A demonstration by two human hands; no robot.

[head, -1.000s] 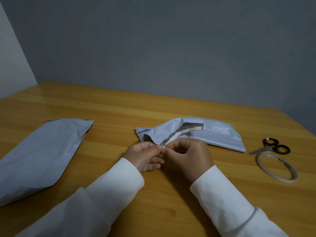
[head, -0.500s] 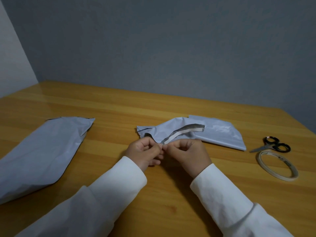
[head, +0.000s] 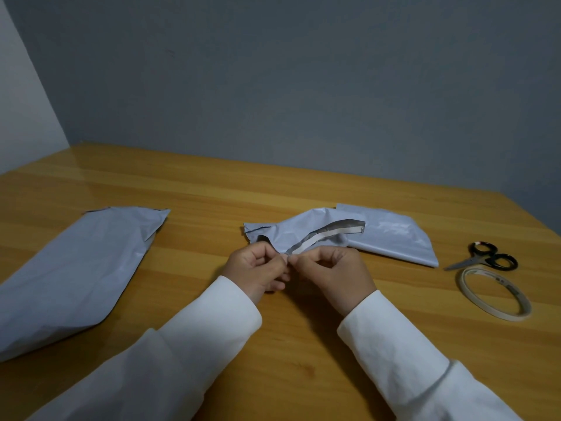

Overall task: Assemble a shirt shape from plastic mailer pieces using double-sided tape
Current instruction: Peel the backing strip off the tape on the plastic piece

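— Far left?
— Big mailer piece (head: 73, 275) flat on table (head: 303, 354), lower end cut off by frame edge.
— Centre?
— Left hand (head: 258, 270) and right hand (head: 331, 273) almost touching, fingers curled, fingertips of both pinching near end of tape strip (head: 321, 237). Strip stuck along cut edge of small mailer piece (head: 391, 235), crumpled, lying just behind hands. Can't tell whether backing is lifted; pinch point too small to make out.
— Anything inside the pieces?
— Can't tell; dark lining visible at the cut, nothing more.
— Right?
— Scissors (head: 482, 259), closed, then tape roll (head: 493, 293) lying flat just in front. Both apart from hands. White sleeves (head: 403, 354) cut off at bottom.
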